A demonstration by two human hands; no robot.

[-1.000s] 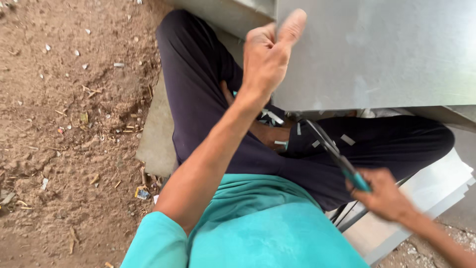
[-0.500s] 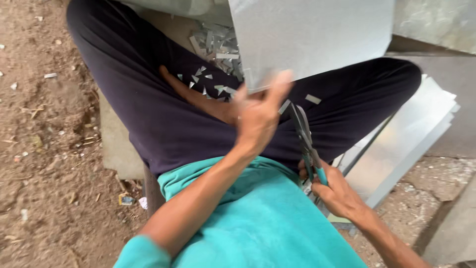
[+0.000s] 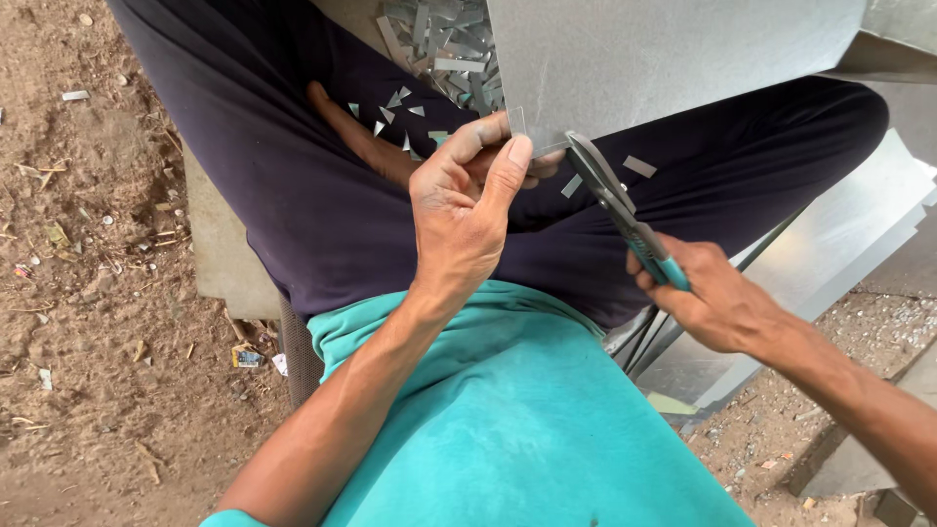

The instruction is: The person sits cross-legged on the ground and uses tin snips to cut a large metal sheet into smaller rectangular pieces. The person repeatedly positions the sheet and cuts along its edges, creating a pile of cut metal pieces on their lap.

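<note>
Because your left hand (image 3: 467, 210) pinches the lower corner of the grey metal sheet (image 3: 673, 59) over your lap to steady it, your right hand (image 3: 717, 303), closed round the teal-handled snips (image 3: 625, 220), can set the blades at that edge.
</note>
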